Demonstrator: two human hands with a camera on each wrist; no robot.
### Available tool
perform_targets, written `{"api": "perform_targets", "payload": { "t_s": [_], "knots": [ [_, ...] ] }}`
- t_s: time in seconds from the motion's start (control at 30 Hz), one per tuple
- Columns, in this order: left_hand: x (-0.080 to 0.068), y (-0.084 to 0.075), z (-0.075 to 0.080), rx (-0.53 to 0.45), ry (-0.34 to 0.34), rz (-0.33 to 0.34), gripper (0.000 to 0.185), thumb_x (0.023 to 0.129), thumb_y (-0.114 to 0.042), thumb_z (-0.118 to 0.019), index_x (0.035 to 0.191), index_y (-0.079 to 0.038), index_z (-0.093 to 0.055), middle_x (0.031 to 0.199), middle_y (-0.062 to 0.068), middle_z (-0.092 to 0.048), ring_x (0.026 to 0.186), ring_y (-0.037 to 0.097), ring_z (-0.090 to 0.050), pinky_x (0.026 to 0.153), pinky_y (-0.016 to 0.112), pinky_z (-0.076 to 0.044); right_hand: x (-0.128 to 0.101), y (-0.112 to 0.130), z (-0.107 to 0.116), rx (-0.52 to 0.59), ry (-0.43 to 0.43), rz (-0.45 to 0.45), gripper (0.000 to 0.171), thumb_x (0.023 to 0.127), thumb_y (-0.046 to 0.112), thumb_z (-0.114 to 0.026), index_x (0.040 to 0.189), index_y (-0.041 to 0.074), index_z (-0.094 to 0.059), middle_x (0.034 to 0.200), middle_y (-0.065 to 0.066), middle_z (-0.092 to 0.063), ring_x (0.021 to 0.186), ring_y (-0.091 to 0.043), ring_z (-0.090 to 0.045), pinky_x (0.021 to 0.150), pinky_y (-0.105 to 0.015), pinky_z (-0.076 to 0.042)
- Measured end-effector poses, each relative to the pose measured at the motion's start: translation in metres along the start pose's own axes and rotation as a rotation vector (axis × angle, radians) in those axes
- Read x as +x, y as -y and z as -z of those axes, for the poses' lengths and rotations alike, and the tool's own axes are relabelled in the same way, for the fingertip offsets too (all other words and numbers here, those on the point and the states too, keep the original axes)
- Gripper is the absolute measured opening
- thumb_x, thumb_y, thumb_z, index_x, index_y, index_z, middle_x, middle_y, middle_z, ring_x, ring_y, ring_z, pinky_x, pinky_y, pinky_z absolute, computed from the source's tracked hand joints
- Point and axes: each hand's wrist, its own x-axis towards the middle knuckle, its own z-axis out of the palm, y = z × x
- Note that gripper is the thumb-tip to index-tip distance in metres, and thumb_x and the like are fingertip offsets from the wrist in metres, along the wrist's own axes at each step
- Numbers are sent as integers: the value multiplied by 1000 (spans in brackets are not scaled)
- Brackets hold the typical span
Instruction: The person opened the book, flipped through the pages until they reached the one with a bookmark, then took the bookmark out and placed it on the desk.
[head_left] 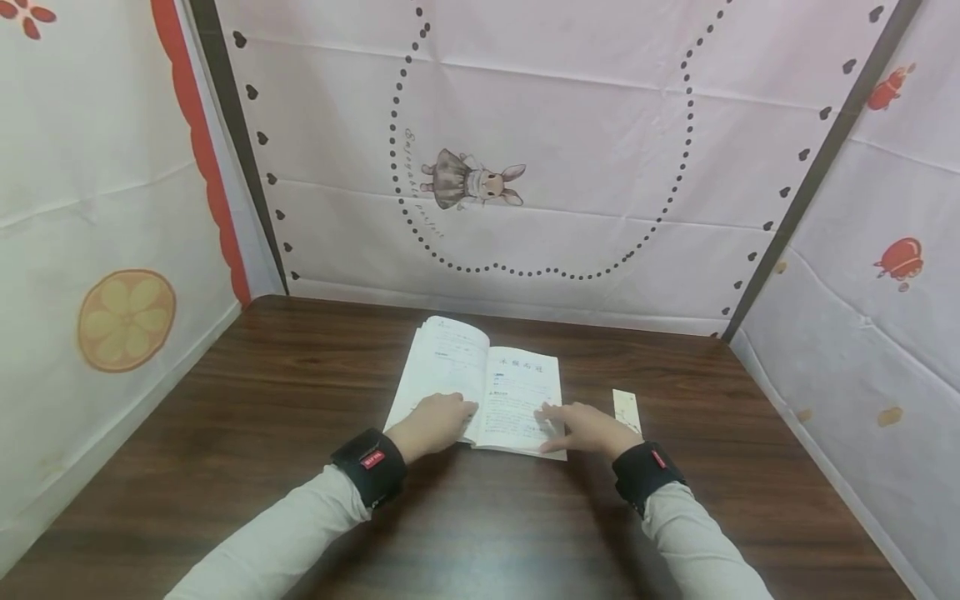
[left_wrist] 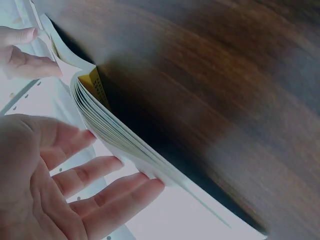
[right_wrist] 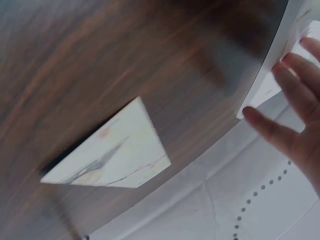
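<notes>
An open book [head_left: 517, 392] with printed pages lies on the brown table. My left hand [head_left: 435, 421] rests on its left page near the lower edge, fingers reaching toward the spine. In the left wrist view that hand [left_wrist: 75, 185] has its fingers extended against the thick block of pages [left_wrist: 115, 135], and a yellow patch shows at the spine. My right hand [head_left: 588, 429] touches the right page near its outer edge, fingers spread. A pale bookmark-like card [right_wrist: 117, 150] with a painted design lies on the table beside the right hand, partly hidden by it in the head view.
The wooden table [head_left: 247, 417] is bordered by printed cloth walls at the back [head_left: 585, 167], left and right. Both wrists wear black bands [head_left: 371, 467], below light sleeves.
</notes>
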Motion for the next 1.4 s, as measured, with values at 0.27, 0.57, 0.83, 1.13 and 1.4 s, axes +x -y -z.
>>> {"api": "perform_targets", "payload": {
  "t_s": [0.27, 0.57, 0.83, 1.13, 1.4],
  "knots": [
    [4, -5, -2, -24, 27, 38, 57, 77, -52, -71, 110, -6, -65, 87, 6, -64, 75, 17, -56, 70, 32, -48, -2, 3, -1, -173, -122, 233, 17, 89, 13, -63, 103, 4, -70, 97, -8, -73, 80, -14, -67, 76, -29, -54],
    [13, -18, 3, 137, -12, 53, 60, 67, -59, -75, 90, -4, -70, 71, 5, -56, 62, 18, -48, 59, 31, -45, -4, 10, -4, -570, -371, 407, 13, 78, 4, -72, 88, 12, -71, 85, 2, -73, 82, -9, -67, 88, -32, -50],
    [19, -29, 2, 242, -16, 64, 68, 69, -69, -66, 87, -4, -71, 69, 6, -58, 58, 19, -50, 54, 29, -45, -4, 13, -1, -596, -762, 601, 27, 67, 4, -81, 91, 9, -70, 93, -3, -72, 89, -16, -67, 83, -33, -51],
    [22, -35, 0, 169, -55, 84, 59, 77, -60, -65, 91, -4, -71, 70, 7, -60, 56, 18, -52, 51, 28, -45, 4, 20, 2, -542, -888, 635, 34, 64, 2, -82, 94, 8, -68, 106, -9, -71, 106, -25, -64, 90, -44, -51],
    [21, -38, -2, 246, -80, 89, 31, 84, -35, -63, 82, -5, -72, 58, 3, -51, 46, 15, -44, 38, 25, -35, 6, 15, -5, -412, -946, 456, 33, 73, 0, -76, 104, 3, -66, 111, -14, -68, 107, -29, -63, 88, -45, -51]
  ]
}}
